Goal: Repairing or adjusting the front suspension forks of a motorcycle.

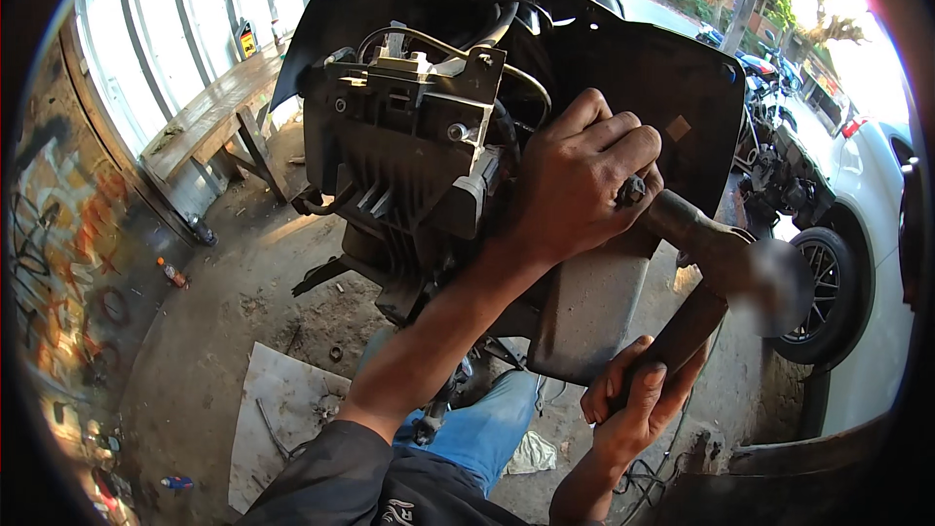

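My left hand (584, 180) is closed beside the stripped motorcycle front (409, 146). Between its thumb and fingers the end of a small dark metal piece (632, 192) pokes out; the rest is hidden. My right hand (643, 394), lower and to the right, grips the dark handle of a hammer (682, 331). The hammer's head is up near my left hand's fingertips, and its right end is blurred. Behind my left hand spreads a broad black plastic panel (643, 88). A dusty dark box-like part (587, 317) lies below my left wrist.
A wooden bench (209, 112) with a bottle (246, 39) on it stands at the far left by corrugated metal sheeting. On the floor lies a pale board (258, 429) with a thin tool. A white car (881, 263) and parked motorcycles (779, 127) are at the right.
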Action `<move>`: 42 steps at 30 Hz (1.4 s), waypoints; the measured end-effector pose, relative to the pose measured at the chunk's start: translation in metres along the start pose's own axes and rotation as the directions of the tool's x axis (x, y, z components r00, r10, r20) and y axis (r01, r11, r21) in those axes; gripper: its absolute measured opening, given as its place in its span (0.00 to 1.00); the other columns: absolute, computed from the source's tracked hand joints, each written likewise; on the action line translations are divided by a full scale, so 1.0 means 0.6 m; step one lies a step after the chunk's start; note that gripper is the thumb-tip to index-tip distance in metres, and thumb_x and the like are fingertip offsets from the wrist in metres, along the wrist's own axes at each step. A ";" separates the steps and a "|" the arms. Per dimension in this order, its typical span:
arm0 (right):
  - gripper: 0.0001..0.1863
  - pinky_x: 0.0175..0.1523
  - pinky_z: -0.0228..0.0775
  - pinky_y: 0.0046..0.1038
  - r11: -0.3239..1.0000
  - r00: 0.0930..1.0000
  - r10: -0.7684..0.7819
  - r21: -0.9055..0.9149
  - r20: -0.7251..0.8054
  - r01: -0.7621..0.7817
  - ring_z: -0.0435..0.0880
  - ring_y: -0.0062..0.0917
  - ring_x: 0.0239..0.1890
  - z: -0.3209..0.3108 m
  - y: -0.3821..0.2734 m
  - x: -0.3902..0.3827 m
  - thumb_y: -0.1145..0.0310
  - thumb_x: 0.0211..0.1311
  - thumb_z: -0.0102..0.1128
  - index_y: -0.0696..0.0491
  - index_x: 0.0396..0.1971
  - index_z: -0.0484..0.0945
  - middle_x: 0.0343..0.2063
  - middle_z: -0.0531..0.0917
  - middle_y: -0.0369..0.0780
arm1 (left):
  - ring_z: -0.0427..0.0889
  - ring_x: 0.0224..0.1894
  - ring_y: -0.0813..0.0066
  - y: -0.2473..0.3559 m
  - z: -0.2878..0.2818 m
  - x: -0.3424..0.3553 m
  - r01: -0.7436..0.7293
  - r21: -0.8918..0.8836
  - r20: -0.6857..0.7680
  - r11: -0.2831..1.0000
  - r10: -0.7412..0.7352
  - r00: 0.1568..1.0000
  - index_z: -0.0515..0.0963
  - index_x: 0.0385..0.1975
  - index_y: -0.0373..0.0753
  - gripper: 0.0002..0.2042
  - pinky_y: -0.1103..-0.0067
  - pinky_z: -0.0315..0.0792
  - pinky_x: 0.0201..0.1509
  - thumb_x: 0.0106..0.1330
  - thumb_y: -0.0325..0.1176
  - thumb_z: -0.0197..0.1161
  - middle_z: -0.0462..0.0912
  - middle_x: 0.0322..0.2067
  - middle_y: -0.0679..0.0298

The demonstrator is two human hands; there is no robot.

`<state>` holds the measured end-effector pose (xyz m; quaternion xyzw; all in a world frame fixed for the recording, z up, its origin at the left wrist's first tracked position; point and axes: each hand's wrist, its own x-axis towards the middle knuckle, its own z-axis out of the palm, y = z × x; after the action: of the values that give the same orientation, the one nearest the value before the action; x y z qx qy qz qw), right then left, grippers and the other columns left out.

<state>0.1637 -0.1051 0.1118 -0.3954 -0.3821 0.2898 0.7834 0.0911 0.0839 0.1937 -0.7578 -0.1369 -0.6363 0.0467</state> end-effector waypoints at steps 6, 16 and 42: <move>0.33 0.09 0.48 0.17 0.993 0.993 -0.119 0.013 -0.001 0.119 0.58 0.13 0.07 -0.002 0.014 0.001 0.58 0.73 0.48 0.47 0.70 0.45 0.19 0.65 0.37 | 0.72 0.29 0.68 0.000 0.009 -0.001 0.001 0.018 -0.037 1.000 -0.001 0.999 0.73 0.20 0.41 0.07 0.74 0.70 0.31 0.46 0.29 0.67 0.75 0.22 0.68; 0.33 0.10 0.49 0.18 0.993 0.992 -0.093 0.062 -0.088 0.099 0.58 0.14 0.08 0.002 -0.008 0.008 0.59 0.73 0.48 0.48 0.70 0.45 0.19 0.67 0.38 | 0.72 0.31 0.66 0.000 0.011 0.003 0.037 0.069 0.012 0.997 -0.037 0.999 0.73 0.22 0.41 0.09 0.73 0.71 0.33 0.48 0.31 0.69 0.76 0.24 0.68; 0.31 0.07 0.47 0.21 0.957 0.979 -0.204 0.214 0.015 0.196 0.57 0.15 0.07 -0.008 0.007 -0.023 0.53 0.69 0.55 0.63 0.58 0.58 0.17 0.67 0.36 | 0.69 0.28 0.66 0.011 0.009 0.001 0.040 0.044 -0.072 0.998 -0.037 0.997 0.69 0.20 0.39 0.11 0.73 0.69 0.32 0.45 0.22 0.67 0.71 0.20 0.66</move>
<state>0.1597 -0.1157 0.1012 -0.2638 -0.4014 0.2552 0.8391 0.0977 0.0791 0.1941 -0.7306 -0.1642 -0.6603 0.0563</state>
